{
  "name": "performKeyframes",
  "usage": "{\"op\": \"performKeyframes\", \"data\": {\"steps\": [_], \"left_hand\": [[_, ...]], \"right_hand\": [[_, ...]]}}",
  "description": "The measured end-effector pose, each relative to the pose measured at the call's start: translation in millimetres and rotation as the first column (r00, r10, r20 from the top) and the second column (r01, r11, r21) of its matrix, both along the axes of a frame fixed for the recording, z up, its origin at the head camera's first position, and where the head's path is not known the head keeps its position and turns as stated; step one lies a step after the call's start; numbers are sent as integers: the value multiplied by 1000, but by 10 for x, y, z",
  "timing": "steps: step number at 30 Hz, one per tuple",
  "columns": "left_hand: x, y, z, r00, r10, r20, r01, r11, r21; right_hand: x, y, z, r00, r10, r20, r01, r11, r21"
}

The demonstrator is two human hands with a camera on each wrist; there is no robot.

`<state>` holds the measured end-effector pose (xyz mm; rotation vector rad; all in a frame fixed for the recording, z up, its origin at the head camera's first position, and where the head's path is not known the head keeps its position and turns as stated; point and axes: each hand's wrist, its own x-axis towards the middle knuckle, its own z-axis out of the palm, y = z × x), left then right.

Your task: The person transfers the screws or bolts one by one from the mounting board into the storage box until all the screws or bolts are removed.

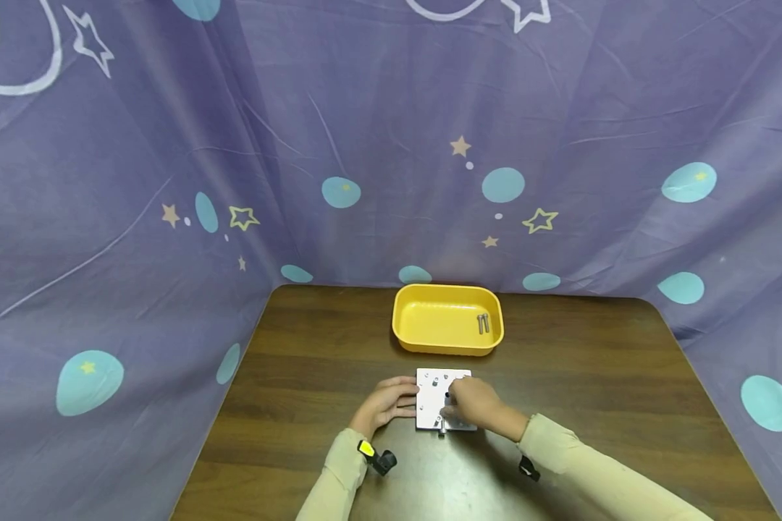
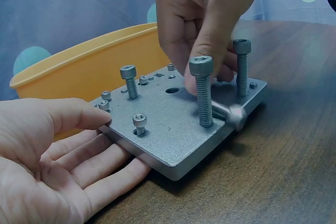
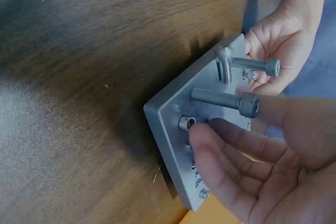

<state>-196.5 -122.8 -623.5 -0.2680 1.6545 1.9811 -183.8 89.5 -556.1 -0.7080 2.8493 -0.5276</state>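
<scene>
A silver metal plate (image 1: 429,399) with holes lies on the table, with socket-head screws of several sizes standing in it. My left hand (image 2: 79,161) holds its left edge, thumb on top and fingers below. Two tall bolts (image 2: 203,93) stand upright along the near side in the left wrist view. Beside one, a loose bolt (image 3: 224,66) lies on the plate, its head reaching past the edge. Over the plate's right part is my right hand (image 1: 476,401), fingers curled. One fingertip is close by a small screw (image 3: 186,123); whether anything is pinched is hidden.
Behind the plate stands a yellow tray (image 1: 446,349) with two bolts (image 1: 483,323) at its right side. The brown wooden table (image 1: 313,347) is bordered by a purple patterned curtain (image 1: 404,217) at the back and sides.
</scene>
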Motion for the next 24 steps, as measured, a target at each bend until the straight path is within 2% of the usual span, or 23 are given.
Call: {"op": "performKeyframes", "data": {"steps": [2, 5, 8, 11, 14, 18, 21, 24], "left_hand": [[13, -7, -10, 1000, 3, 3, -3, 1000, 3], [12, -4, -18, 1000, 9, 5, -10, 1000, 8], [-21, 7, -1, 1000, 14, 10, -14, 1000, 5], [-76, 19, 30, 1000, 14, 14, -15, 1000, 7], [-118, 18, 44, 1000, 19, 15, -19, 1000, 11], [-122, 8, 30, 1000, 17, 25, -17, 1000, 6], [-106, 4, 13, 999, 11, 35, -11, 1000, 9], [-81, 5, -10, 999, 10, 45, -11, 1000, 12]], "right_hand": [[17, -22, -4, 1000, 10, 24, -10, 1000, 6], [67, -64, -40, 999, 38, 3, -38, 999, 11], [121, -90, -36, 997, 62, -52, -62, 998, -3], [147, -82, 34, 989, 90, -121, -92, 996, -4], [188, -55, 114, 965, 152, -212, -150, 988, 24], [314, -29, 149, 913, 283, -293, -274, 959, 70], [437, -35, 136, 892, 377, -250, -372, 926, 69], [563, -60, 100, 880, 455, -140, -451, 891, 61]]}}
